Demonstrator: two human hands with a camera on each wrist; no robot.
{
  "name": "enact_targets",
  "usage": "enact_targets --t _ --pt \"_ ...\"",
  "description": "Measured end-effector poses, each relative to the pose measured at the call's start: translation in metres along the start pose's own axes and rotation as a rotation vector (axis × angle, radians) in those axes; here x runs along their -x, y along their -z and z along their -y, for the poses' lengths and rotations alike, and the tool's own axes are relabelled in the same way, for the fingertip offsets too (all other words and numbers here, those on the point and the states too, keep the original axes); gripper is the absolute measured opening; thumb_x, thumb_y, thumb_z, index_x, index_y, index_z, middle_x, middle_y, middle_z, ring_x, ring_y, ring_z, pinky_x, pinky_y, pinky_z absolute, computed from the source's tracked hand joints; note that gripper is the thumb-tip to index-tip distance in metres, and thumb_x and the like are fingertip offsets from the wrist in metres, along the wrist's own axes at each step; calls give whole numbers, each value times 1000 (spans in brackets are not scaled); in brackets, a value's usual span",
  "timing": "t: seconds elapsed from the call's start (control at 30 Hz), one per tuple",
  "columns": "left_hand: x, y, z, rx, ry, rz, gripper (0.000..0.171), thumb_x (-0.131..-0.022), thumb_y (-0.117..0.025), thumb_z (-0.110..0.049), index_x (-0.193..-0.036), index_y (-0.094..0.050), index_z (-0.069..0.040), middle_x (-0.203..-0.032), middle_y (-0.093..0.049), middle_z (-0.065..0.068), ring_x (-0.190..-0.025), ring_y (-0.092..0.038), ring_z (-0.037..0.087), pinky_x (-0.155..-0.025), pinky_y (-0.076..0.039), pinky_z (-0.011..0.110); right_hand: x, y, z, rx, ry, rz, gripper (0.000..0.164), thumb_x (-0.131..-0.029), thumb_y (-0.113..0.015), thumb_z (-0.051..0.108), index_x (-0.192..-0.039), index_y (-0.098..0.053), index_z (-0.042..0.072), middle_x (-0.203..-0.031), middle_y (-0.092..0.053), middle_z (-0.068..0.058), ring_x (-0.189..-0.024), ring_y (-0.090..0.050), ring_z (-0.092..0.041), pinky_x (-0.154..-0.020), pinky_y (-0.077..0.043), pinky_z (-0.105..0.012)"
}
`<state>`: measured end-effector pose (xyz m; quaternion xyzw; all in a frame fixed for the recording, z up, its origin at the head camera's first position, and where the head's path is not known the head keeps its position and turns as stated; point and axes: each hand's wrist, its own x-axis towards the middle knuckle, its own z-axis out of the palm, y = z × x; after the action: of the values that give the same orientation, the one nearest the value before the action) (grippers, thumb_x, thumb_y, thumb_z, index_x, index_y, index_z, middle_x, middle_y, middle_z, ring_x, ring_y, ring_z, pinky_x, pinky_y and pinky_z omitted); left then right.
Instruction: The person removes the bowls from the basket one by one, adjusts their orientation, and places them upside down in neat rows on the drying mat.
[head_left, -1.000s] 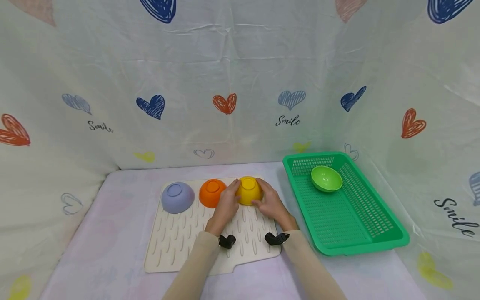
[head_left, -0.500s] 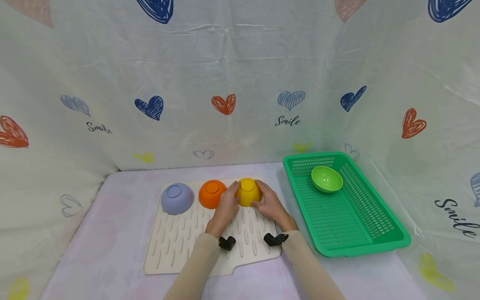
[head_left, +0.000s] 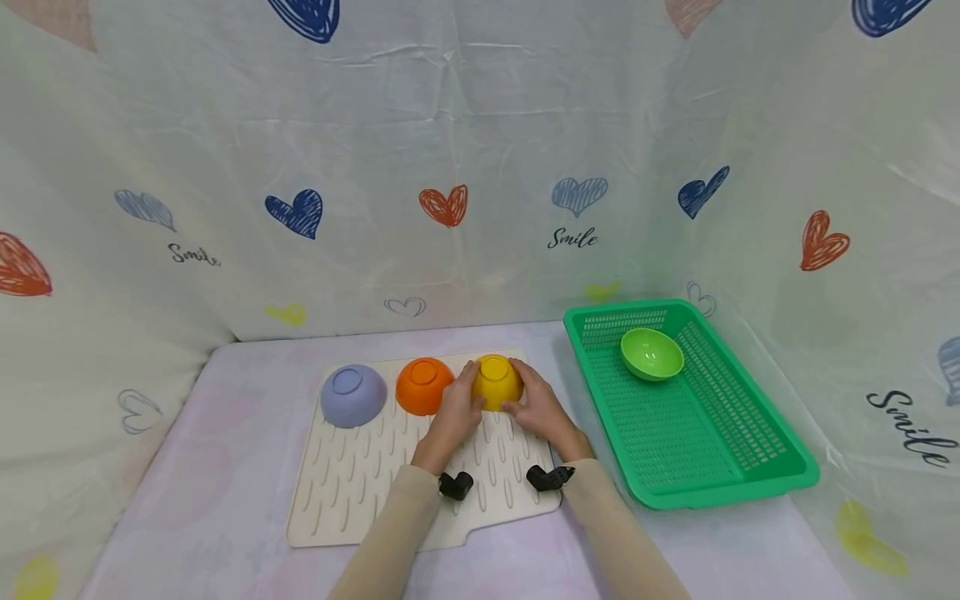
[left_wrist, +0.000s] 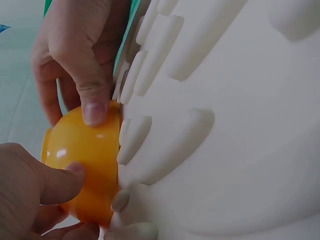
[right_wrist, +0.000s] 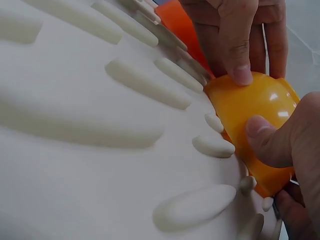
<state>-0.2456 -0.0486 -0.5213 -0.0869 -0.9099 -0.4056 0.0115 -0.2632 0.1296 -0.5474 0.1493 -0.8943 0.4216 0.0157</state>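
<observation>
A small yellow bowl (head_left: 497,385) stands upside down at the back right of a cream drying mat (head_left: 405,483) with raised ridges. My left hand (head_left: 453,417) holds its left side and my right hand (head_left: 543,408) its right side, thumbs toward the front. In the left wrist view both thumbs press on the wall of the yellow bowl (left_wrist: 90,150), and its rim sits against the ridges. Left of it, an orange bowl (head_left: 422,387) lies upside down, partly behind my left hand. Farther left is a larger lavender bowl (head_left: 352,397), also upside down.
A green plastic basket (head_left: 626,454) with slotted walls stands right of the mat. Inside, toward its back, a light green bowl (head_left: 651,356) sits right side up. A curtain (head_left: 495,142) printed with hearts hangs behind and beside the table.
Both hands stay on the yellow bowl with no visible shift. Only the head view has moved slightly.
</observation>
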Motion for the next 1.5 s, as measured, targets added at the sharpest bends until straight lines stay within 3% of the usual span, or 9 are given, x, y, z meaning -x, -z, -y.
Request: enact_targets --t 0.57,0.87,0.97,1.17,1.37,1.5 --pt "3 1 -2 11 9 -7 66 -96 -67 5 -156 -42 -5 -163 -39 17 -149 -41 34 -119 -37 49 3 -1 4 27 -41 13 79 -92 -77 8 -158 -34 3 -162 -40 -18 -149 -40 -36 -124 -31 -52" --pt "2 4 -6 4 31 14 66 -97 -66 3 -157 -40 -6 -164 -37 16 -150 -40 33 -120 -37 49 1 0 9 40 -10 2 76 -92 -76 5 -156 -35 -1 -159 -42 -22 -147 -43 -39 -123 -33 -54" --pt "1 5 -7 -12 31 17 66 -97 -66 3 -157 -40 -4 -165 -36 18 -151 -38 33 -120 -37 49 2 1 12 49 -5 8 77 -93 -74 4 -158 -33 -1 -162 -37 -23 -150 -38 -39 -124 -31 -53" --pt "7 8 -11 -33 -23 -32 65 -95 -67 5 -155 -42 -1 -160 -42 21 -148 -43 36 -118 -39 50 12 4 29 75 21 -14 83 -93 -73 4 -162 -26 2 -166 -26 -26 -154 -30 -41 -123 -31 -54" --pt "18 25 -21 -63 -102 -73 59 -95 -71 -2 -150 -49 -2 -150 -56 18 -138 -55 36 -113 -47 49 24 14 50 143 115 -79 82 -94 -74 10 -160 -26 -1 -162 -30 -29 -149 -37 -44 -119 -38 -55" --pt "29 39 -26 -70 -137 -104 56 -96 -71 -7 -148 -51 -4 -147 -58 17 -136 -57 35 -113 -48 49 36 25 66 162 187 -106 82 -93 -76 11 -158 -28 -4 -159 -35 -31 -145 -42 -45 -116 -41 -56"
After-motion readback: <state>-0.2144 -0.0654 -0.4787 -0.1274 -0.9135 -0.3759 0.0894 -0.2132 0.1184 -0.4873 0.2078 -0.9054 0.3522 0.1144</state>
